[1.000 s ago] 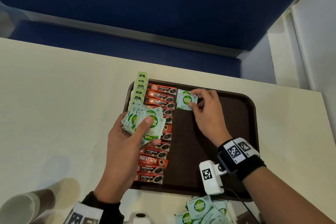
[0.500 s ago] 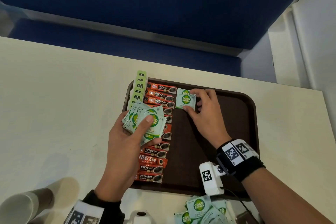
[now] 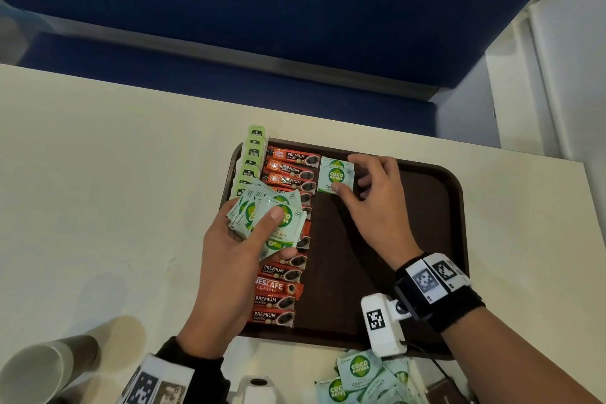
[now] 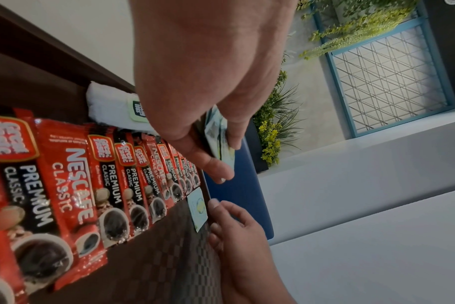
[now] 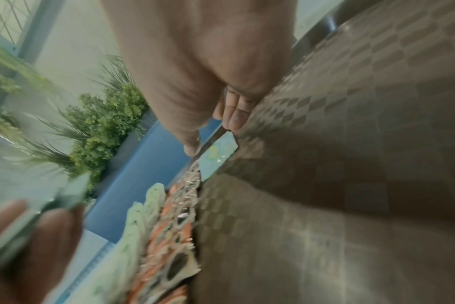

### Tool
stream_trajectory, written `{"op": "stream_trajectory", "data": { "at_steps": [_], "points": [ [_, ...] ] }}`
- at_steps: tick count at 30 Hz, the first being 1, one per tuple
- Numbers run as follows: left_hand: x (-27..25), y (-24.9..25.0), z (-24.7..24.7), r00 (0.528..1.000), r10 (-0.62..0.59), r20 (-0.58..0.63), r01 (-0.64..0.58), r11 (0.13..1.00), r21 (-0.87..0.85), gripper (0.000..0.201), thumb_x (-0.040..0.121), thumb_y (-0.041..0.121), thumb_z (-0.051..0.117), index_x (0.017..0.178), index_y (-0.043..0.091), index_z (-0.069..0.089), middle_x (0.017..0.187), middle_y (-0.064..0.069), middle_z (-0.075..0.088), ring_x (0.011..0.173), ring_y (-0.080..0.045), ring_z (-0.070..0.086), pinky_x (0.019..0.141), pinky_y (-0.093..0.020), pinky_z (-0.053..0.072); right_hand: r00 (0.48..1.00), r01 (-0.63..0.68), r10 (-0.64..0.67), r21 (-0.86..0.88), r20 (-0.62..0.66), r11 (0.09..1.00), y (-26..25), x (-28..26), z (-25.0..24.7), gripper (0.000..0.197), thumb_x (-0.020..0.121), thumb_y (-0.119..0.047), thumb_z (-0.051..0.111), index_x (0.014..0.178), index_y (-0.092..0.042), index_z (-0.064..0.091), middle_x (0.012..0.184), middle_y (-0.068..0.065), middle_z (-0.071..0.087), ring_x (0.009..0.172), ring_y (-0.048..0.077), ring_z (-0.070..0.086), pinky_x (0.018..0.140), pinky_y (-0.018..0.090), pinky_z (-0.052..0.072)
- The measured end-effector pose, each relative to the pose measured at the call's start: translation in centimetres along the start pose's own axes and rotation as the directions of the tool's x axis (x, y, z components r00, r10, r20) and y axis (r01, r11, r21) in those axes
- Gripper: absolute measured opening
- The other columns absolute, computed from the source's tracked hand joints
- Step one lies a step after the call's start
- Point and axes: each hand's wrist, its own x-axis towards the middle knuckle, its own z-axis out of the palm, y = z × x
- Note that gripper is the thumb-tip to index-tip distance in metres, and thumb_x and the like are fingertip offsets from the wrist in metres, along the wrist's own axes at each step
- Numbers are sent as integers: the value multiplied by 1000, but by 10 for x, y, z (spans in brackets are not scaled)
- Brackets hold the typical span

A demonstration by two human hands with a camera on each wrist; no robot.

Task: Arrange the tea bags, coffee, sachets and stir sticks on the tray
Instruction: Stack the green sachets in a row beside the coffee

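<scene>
A dark brown tray (image 3: pixel 426 239) lies on the cream table. A column of green tea bags (image 3: pixel 254 151) runs along its left edge. Beside it is a column of red coffee sticks (image 3: pixel 288 170), also seen in the left wrist view (image 4: pixel 104 185). My left hand (image 3: pixel 278 233) holds a fan of several green-and-white sugar sachets (image 3: pixel 262 216) above the coffee column. My right hand (image 3: pixel 347 174) pinches one sugar sachet (image 3: pixel 334 174) by its edges. That sachet lies flat on the tray (image 5: pixel 216 156) right of the top coffee sticks. No stir sticks are in view.
More loose sugar sachets (image 3: pixel 360 377) lie on the table in front of the tray. A paper cup (image 3: pixel 39 367) lies on its side at the near left. A blue bench (image 3: pixel 262 10) stands beyond the table's far edge. The tray's right half is bare.
My right hand has settled the single sachet down against the top coffee sticks, with thumb and index finger still on its edges. The left hand has held its fan of sachets in place.
</scene>
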Motion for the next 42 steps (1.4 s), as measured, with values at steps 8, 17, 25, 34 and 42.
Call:
{"op": "stream_trajectory", "data": {
  "at_steps": [8,17,25,34,42],
  "points": [
    [-2,0,18,996,26,80,-25,1000,-6,46,89,19,82,133,16,67,118,-8,82,101,-31,81,70,-37,69,939,-160,-6,452,344,877,-55,-54,-30,39,85,-29,89,118,-27,70,107,-3,72,96,22,73,88,41,63],
    [-1,-5,22,998,18,56,-18,1000,4,38,96,12,78,132,16,65,116,-5,83,97,-32,83,68,-40,70,957,-160,49,380,287,911,-43,-55,-41,34,86,-22,89,115,-26,71,113,-9,76,101,17,75,83,39,65],
    [-2,-6,24,999,35,3,-35,998,60,34,96,11,79,127,13,67,107,-5,84,86,-33,84,61,-35,69,948,206,-186,-51,260,977,-32,-59,-40,53,83,-53,82,130,-33,67,121,-23,64,111,5,57,82,20,50],
    [3,-4,19,997,66,-47,-62,994,90,34,97,14,79,129,18,68,112,-1,83,92,-28,83,68,-44,70,944,300,-220,-362,245,883,-10,-25,-36,54,85,-47,77,131,-25,61,128,-9,62,115,10,54,79,26,55],
    [1,-4,11,996,49,-79,-40,993,108,31,97,17,79,126,23,69,109,2,84,85,-29,84,75,-46,69,940,338,-240,-573,242,747,4,9,-18,56,86,-39,81,135,-17,63,130,1,58,118,21,54,78,33,58]
  ]
}}
